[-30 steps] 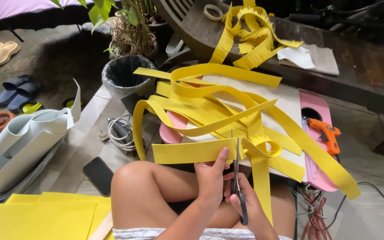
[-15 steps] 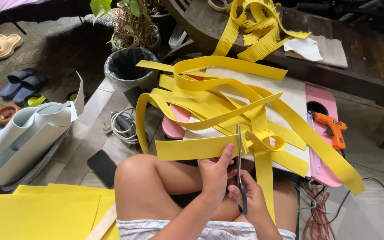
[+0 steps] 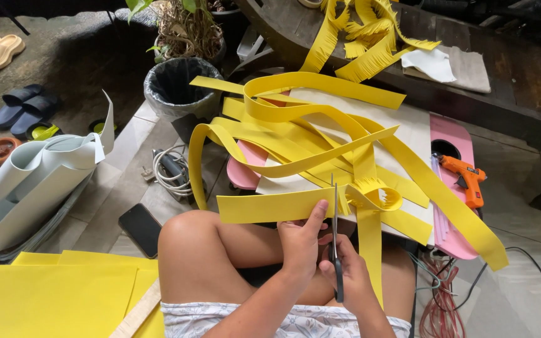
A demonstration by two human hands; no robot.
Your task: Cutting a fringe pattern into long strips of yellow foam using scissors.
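We sit with our legs crossed on the tiled floor. A low pink table stands in front of our knees, and a big pile of yellow foam strips covers most of it, some hanging over its near and right edges. At the floor's near left corner lies a stack of yellow foam sheets, and a roll of pale foam rests just beyond it. A black bin stands past the table's far left corner.

The strip we work on lies flat along the table's near edge, just above our knee. Our left hand pinches it, thumb on top, right beside the blades. Our right hand is closed around the handles of the scissors. The thin blades point straight up across the strip. They look almost closed. To the right of the blades the strip curls into a little loop with small cuts along its edge.

We think we are in the middle of snipping a fringe, one cut after another. The next snip calls for sliding the strip a tiny bit sideways, opening the blades, and stopping each cut before the far edge.

An orange glue gun lies on the table's right edge. A dark phone lies on the floor by our left knee.
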